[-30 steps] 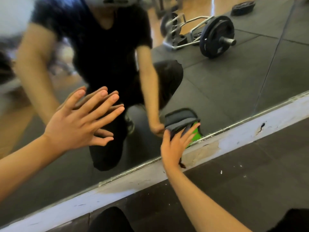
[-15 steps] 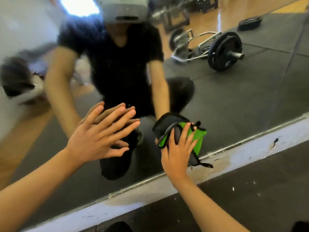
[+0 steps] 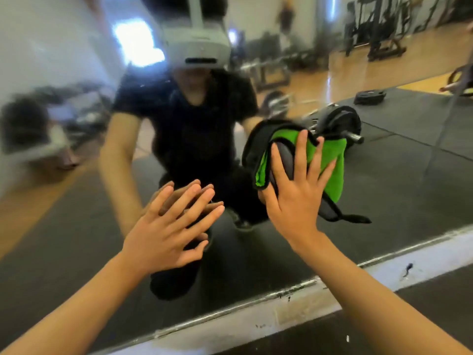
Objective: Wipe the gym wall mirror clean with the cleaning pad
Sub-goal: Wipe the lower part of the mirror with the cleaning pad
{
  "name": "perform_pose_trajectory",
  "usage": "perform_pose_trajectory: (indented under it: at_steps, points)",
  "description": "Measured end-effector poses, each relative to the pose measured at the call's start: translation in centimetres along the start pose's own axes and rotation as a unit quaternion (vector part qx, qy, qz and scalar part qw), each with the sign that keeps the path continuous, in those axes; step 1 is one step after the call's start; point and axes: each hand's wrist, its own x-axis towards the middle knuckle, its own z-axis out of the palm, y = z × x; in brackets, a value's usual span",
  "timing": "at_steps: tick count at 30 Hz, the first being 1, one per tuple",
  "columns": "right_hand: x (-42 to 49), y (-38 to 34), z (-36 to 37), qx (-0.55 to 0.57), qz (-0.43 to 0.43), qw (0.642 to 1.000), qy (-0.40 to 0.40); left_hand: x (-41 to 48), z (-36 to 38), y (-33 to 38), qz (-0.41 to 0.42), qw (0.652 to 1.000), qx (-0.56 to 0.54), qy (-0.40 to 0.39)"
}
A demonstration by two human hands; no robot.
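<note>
Right hand (image 3: 294, 201) flat against the cleaning pad (image 3: 330, 165), fingers straight and spread, pressing it to the gym wall mirror (image 3: 409, 175). Left hand (image 3: 163, 231) also flat on the glass, lower and to the left of the pad, fingers straight and slightly apart, holding nothing, meeting its own reflection fingertip to fingertip.

Mirror filling most of the view, tilted, reflecting a crouching person in a dark top, black floor mats, wooden flooring and blurred gym equipment. White baseboard strip (image 3: 256, 326) running diagonally below the glass, scuffed and chipped, with a dark mark near its right end. Black rubber floor (image 3: 422, 324) below the strip, at the lower right.

Reflected barbell plate (image 3: 343, 121) just above and behind the pad. Pad itself bright green with a grey padded part under the fingers, black-edged, a black strap (image 3: 355, 219) trailing from its lower right. Second, smaller weight plate (image 3: 369, 96) reflected further back, lying flat on the mat.
</note>
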Motion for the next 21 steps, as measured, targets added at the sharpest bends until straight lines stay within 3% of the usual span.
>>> perform_pose_trajectory:
  at_steps: [4,7,12,15,21]
  points:
    - [-8.5,2.3,0.6,-0.035,-0.044,0.993,-0.101,0.5,-0.6,-0.1,-0.033,0.999,-0.024,0.019]
    - [-6.2,3.0,-0.4,-0.045,-0.078,0.989,-0.119,0.5,-0.7,-0.3,-0.067,0.997,-0.014,0.046]
    - [10.0,-5.8,-3.6,-0.036,-0.197,0.98,-0.013,0.6,0.1,0.3,-0.118,0.99,-0.008,0.074]
    - [14.0,-9.5,-4.1,-0.052,-0.221,0.973,0.029,0.2,0.3,0.5,-0.12,0.99,-0.003,0.071]
    - [1.7,0.0,-1.8,-0.11,-0.24,0.962,-0.064,0.4,0.3,0.6,-0.123,0.99,-0.002,0.07]
